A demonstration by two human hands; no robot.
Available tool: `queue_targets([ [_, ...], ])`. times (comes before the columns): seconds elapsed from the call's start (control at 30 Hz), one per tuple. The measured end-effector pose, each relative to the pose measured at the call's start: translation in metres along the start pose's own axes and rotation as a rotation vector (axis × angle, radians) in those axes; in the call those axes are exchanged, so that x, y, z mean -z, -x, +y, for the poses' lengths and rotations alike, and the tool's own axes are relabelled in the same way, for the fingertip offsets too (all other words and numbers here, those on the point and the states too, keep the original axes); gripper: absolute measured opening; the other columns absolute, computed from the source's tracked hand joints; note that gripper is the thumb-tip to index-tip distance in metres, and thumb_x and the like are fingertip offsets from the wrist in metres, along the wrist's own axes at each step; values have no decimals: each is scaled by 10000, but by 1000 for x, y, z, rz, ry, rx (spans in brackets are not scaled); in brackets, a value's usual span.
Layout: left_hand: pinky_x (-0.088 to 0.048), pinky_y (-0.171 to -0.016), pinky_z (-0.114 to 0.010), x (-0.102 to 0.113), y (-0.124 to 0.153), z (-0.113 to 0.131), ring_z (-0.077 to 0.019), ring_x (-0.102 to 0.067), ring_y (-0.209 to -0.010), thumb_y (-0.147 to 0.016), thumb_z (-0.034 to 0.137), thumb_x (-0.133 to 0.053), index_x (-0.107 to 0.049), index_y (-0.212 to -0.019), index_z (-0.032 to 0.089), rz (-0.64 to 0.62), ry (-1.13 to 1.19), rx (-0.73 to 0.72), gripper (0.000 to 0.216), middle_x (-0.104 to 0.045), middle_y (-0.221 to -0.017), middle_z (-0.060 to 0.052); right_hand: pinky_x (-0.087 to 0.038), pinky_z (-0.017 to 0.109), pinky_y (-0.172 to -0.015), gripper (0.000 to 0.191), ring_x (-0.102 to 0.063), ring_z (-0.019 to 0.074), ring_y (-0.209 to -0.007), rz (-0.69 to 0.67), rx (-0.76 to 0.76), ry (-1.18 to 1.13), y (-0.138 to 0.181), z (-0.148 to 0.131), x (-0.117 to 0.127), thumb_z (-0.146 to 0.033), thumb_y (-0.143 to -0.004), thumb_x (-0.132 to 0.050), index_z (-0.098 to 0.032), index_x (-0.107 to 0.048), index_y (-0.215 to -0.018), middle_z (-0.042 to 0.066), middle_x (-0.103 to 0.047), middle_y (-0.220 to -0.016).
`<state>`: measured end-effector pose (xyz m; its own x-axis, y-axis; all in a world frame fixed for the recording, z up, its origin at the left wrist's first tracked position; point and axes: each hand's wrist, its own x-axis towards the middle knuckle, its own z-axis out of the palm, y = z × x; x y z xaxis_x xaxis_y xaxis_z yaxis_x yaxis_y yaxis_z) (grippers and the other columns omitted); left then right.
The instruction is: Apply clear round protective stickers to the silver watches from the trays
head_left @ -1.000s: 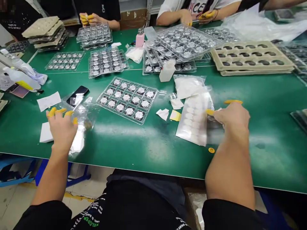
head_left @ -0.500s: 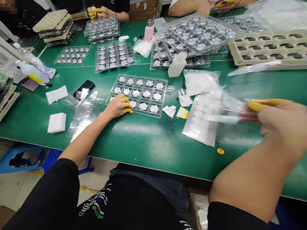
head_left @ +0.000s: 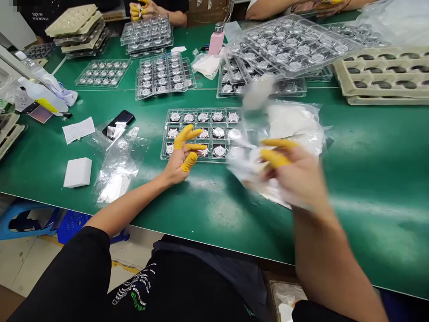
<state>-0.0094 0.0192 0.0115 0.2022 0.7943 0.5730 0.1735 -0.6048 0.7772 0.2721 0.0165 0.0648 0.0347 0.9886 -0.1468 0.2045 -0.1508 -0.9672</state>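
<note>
My left hand [head_left: 181, 156], yellow cots on its fingertips, rests at the near left corner of a clear blister tray [head_left: 204, 112] of round silver parts; its fingers are spread over the front row and hold nothing. My right hand [head_left: 295, 174] is smeared by motion just right of that tray. Its yellow-tipped thumb and forefinger pinch a clear plastic bag [head_left: 248, 156] that hangs blurred over the tray's right end. More clear bags [head_left: 291, 118] lie behind it.
Loose clear bags [head_left: 117, 165], a white foam block [head_left: 77, 172], a black phone [head_left: 118, 122] and a paper slip [head_left: 78, 129] lie at left. Stacked blister trays [head_left: 291, 44], beige trays [head_left: 385, 74] and a pink bottle [head_left: 217, 40] fill the back. Other people's hands [head_left: 142, 9] work at the far edge.
My left hand left the bags at left, went to the tray and has now spread its fingers. My right hand swung the clear bag from far right in over the tray's right end.
</note>
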Motion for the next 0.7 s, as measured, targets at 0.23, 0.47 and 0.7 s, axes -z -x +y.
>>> queue_targets([
  [0.23,-565,-1003,-444,8,10,-22,-233,-652,-1226,-1028,612,-396,-245,-1552,355,-28,-48,164,603,-522,-1516,-135,-520,281,-480,559,-602,123,-533,-394,-222,-159,37,29,-86,-642,-760,-755,-235,-554,-1086,-21,-644,-777],
  [0.47,-566,-1006,-460,10,10,-10,-216,-700,-1103,-1012,568,-488,-365,-1490,345,-57,-32,229,542,-603,-1437,-116,-517,282,-478,562,-601,127,-532,-347,-265,-203,33,21,-74,-637,-715,-805,-247,-547,-1027,-35,-633,-744],
  [0.7,-604,-980,-407,-1,17,-11,-195,-695,-1114,-1041,462,-478,-250,-1564,340,64,-79,304,584,-541,-1479,-124,-560,313,-535,496,-655,152,-574,-471,-311,-147,41,26,-78,-614,-760,-776,-232,-568,-999,-8,-670,-744],
])
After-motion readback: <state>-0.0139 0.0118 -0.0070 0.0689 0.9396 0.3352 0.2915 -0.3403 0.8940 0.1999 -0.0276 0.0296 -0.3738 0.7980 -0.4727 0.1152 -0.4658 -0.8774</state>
